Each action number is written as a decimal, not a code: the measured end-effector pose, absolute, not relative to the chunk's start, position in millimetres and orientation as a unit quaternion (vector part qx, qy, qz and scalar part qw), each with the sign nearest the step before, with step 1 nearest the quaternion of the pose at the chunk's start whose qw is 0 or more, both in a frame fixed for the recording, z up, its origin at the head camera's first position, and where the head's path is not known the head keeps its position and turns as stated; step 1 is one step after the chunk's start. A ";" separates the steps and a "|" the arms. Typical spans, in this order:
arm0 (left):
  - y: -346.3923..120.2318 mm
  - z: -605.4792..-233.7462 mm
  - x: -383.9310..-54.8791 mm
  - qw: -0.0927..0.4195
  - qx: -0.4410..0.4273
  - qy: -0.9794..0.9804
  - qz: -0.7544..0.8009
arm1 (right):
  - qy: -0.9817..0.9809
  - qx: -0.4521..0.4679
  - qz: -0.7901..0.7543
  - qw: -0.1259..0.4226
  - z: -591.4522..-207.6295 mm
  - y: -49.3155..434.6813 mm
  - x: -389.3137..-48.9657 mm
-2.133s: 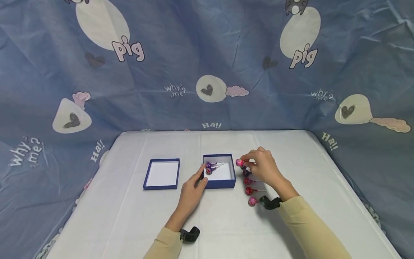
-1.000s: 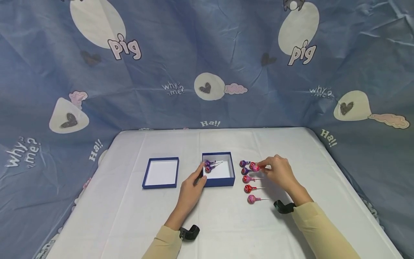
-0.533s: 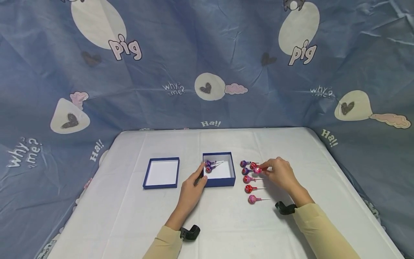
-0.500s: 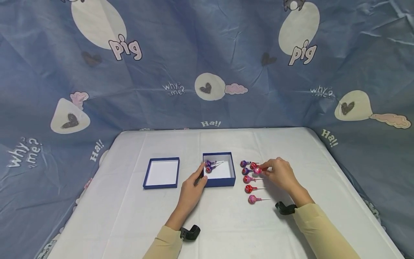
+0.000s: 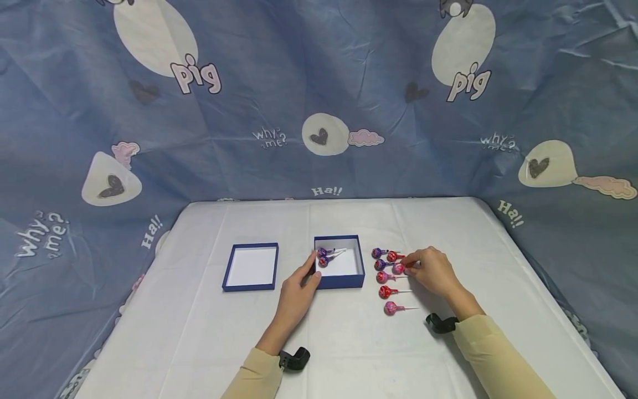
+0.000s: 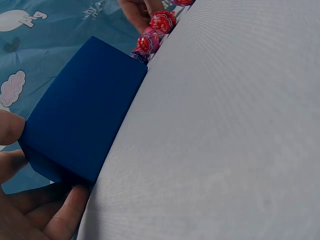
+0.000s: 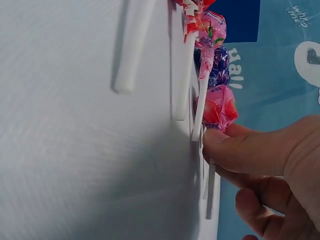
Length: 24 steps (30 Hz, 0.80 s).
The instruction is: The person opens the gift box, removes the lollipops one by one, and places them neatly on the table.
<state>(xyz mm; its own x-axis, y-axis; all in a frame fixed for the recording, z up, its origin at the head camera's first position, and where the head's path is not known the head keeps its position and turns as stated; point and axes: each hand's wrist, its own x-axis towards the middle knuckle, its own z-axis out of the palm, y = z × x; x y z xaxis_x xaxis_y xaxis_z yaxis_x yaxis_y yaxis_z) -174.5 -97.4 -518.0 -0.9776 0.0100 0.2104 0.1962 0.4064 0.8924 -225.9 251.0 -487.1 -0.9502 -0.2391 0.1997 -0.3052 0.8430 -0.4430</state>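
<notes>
My left hand point(image 5: 293, 299) grips the left side of the blue box point(image 5: 340, 282), with thumb and fingers around its near-left corner in the left wrist view. Two purple-wrapped lollipops point(image 5: 324, 260) lie inside against the white lining, sticks pointing right. To the right of the box, my right hand point(image 5: 432, 271) pinches a pink lollipop point(image 7: 220, 107) by the stick just below its wrapped head. That lollipop is low over the table, among others laid in a column: purple point(image 5: 380, 265), red point(image 5: 385, 292) and pink point(image 5: 391, 308) ones, heads to the left.
The shallow blue lid point(image 5: 249, 289) lies left of the box, white inside facing up. A white cloth point(image 5: 199, 343) covers the table, and a blue printed curtain point(image 5: 239, 83) hangs behind it and along both sides.
From beside the box's right rim, my right hand has moved right with the pink lollipop, then slightly down toward the near side. My left hand stays at the box.
</notes>
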 end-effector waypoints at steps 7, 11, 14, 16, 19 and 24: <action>-97.1 -517.4 -173.4 0.086 -0.063 -0.835 -0.541 | -0.957 0.138 0.247 0.061 -489.5 251.3 -227.4; -97.1 -517.2 -173.2 0.087 -0.063 -0.834 -0.542 | -0.958 0.142 0.241 0.059 -489.5 251.2 -228.1; -97.2 -517.2 -173.2 0.089 -0.064 -0.833 -0.542 | -0.958 0.147 0.238 0.058 -489.2 251.1 -228.7; -97.2 -517.0 -173.1 0.090 -0.064 -0.833 -0.542 | -0.958 0.150 0.239 0.057 -489.2 251.4 -229.2; -97.5 -517.0 -173.5 0.084 -0.060 -0.833 -0.543 | -0.957 0.156 0.239 0.056 -489.5 251.9 -230.1; -97.8 -518.0 -174.1 0.073 -0.054 -0.834 -0.544 | -0.954 0.170 0.238 0.058 -490.3 253.1 -231.0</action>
<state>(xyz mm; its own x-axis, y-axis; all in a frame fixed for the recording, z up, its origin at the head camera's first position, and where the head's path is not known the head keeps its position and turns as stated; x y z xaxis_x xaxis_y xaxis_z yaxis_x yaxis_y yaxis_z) -174.1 -97.8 -518.0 -0.9833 0.0107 0.1814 0.1704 0.4024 0.8995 -231.0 253.1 -490.3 -0.9352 -0.2976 0.1918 -0.3528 0.8283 -0.4352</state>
